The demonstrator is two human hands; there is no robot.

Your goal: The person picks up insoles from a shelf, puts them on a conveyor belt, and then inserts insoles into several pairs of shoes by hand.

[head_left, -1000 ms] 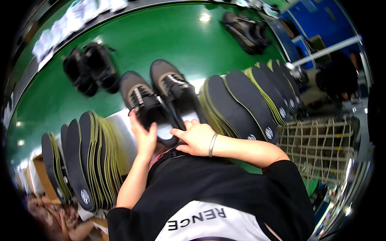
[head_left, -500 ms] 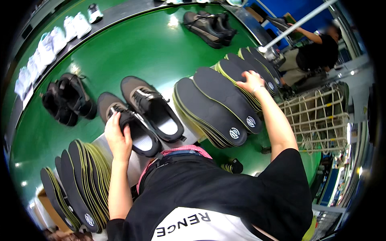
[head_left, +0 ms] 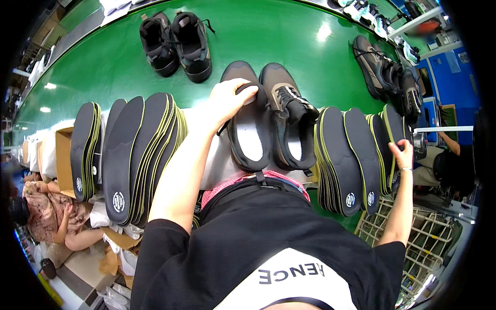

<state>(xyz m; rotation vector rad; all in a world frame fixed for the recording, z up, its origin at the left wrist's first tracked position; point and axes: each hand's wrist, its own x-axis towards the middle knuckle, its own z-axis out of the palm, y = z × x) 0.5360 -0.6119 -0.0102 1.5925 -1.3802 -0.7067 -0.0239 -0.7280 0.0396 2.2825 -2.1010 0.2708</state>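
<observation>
My left hand (head_left: 227,101) is closed on the left one of two brown-and-black lace-up shoes, its thumb folding back the tongue. This left shoe (head_left: 236,150) has a pale footbed inside and its heel toward me. Right beside it stands the matching right shoe (head_left: 279,81), untouched. Far to the right, my right hand (head_left: 404,156) has thumb and fingers apart at the edge of a black insole (head_left: 391,124) with a yellow-green rim. Whether the fingertips touch it is hard to tell. Nearer the shoes stands another stack of insoles (head_left: 336,160).
More insole stacks (head_left: 124,160) stand left of the shoes by a cardboard box (head_left: 64,150). On the green table, one shoe pair (head_left: 194,49) lies beyond, and other shoes (head_left: 372,72) at the far right. A wire cart (head_left: 421,243) stands at lower right; a person (head_left: 54,209) sits at left.
The view has swung to the right. My left hand now reaches further over the left shoe's tongue and opening. My right hand has shifted among the right-hand insoles, toward the farther stack.
</observation>
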